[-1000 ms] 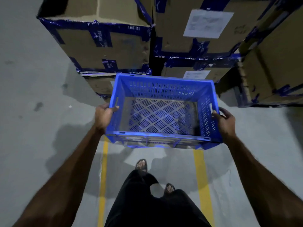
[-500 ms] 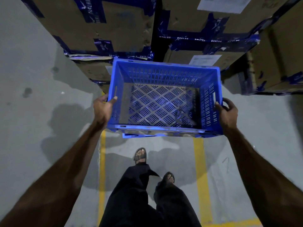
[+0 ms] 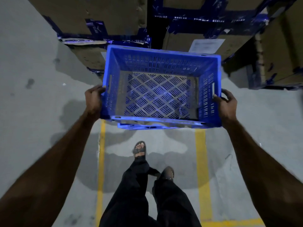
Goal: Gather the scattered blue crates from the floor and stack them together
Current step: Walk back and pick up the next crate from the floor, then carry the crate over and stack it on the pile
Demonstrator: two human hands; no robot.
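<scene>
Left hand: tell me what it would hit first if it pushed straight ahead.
The left hand, gripping the blue crate by its side, points toward the taped cardboard boxes ahead. They look like the first obstacle, though depth is hard to judge.

Both my arms reach straight forward, elbows nearly locked. My left hand (image 3: 94,99) and right hand (image 3: 227,104) are each clamped on a side of the crate (image 3: 157,66).

Grey concrete floor (image 3: 32,128), yellow lines (image 3: 200,161), taped cardboard boxes (image 3: 98,13), sandalled feet (image 3: 139,149)
</scene>
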